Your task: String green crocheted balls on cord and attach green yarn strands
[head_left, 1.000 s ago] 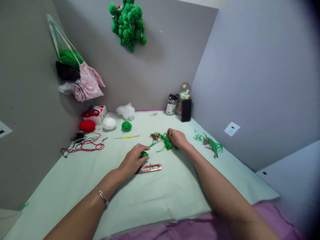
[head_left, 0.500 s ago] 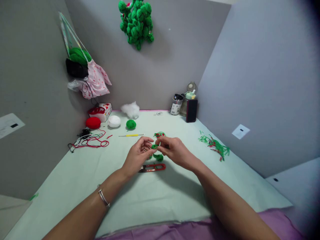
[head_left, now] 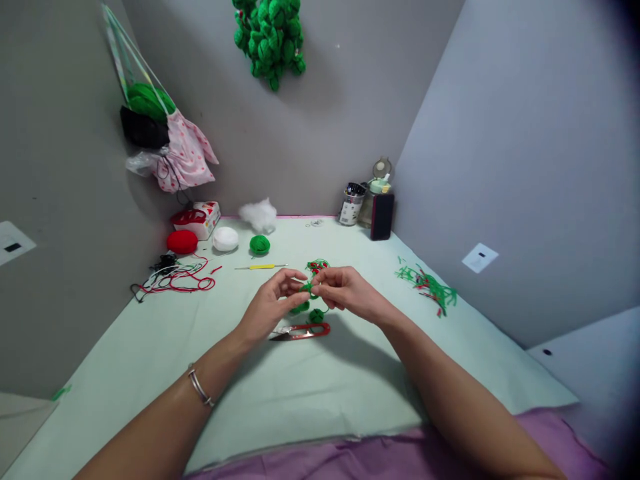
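My left hand (head_left: 270,307) and my right hand (head_left: 345,292) meet above the middle of the pale green table cover (head_left: 300,393). Both pinch a small green crocheted piece (head_left: 306,288) between their fingertips. Two more small green balls (head_left: 309,312) hang or lie just below the hands, joined by green yarn. A bit of green and red yarn (head_left: 317,265) shows behind the fingers. Red thread snips (head_left: 303,331) lie on the cover right under the hands.
A yellow crochet hook (head_left: 263,267) lies beyond the hands. Red (head_left: 182,241), white (head_left: 225,238) and green (head_left: 259,245) yarn balls, white stuffing (head_left: 259,214) and a box (head_left: 199,218) stand at the back left. Yarn scraps (head_left: 429,285) lie right; a cup, bottle and phone (head_left: 383,216) sit in the back corner.
My hands left the table and came together. The left lifted a green ball, the right brought up the green yarn pieces. Both now pinch the green piece above the snips.
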A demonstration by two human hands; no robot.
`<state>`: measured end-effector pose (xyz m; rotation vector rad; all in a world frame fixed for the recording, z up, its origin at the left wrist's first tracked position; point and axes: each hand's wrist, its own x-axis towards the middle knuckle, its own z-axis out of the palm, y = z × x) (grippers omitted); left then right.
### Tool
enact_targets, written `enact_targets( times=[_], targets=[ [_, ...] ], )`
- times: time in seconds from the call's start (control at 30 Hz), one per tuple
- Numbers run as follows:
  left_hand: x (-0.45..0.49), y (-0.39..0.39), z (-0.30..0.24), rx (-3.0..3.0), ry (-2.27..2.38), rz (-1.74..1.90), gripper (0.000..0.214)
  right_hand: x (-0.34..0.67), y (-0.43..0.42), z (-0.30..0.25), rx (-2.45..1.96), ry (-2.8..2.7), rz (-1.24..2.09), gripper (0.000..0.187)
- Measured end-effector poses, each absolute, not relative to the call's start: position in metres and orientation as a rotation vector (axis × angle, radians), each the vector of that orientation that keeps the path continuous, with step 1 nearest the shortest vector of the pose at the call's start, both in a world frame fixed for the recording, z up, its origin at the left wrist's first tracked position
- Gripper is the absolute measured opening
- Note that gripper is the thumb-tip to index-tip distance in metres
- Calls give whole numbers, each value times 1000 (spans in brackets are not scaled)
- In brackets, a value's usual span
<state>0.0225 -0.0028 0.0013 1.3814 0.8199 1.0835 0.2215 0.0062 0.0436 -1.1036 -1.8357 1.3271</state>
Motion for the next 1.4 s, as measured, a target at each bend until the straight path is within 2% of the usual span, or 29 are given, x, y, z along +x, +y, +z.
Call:
enact_targets(
  times=[0.33, 0.5, 0.63, 0.83, 1.03, 1.4],
  targets=[
    [25, -7, 7, 1050, 790, 1105, 30, 221, 6, 40, -994, -1814, 1581, 33],
    [23, -8, 11, 982, 722, 1098, 30, 226, 8, 39, -910, -1873, 1535, 30],
    [24, -9, 13, 957, 763, 1125, 33, 229, 11, 37, -886, -1754, 1425, 40],
    [25, -9, 9, 1051, 820, 1055, 30, 222, 7, 37, -887, -1701, 1364, 27],
    [26, -10, 7, 1106, 786, 962, 29, 216, 3, 36, -916, -1743, 1259, 23],
    [26, -11, 6, 1111, 773, 896, 25, 217, 3, 37, -955, -1774, 1260, 22]
  ],
)
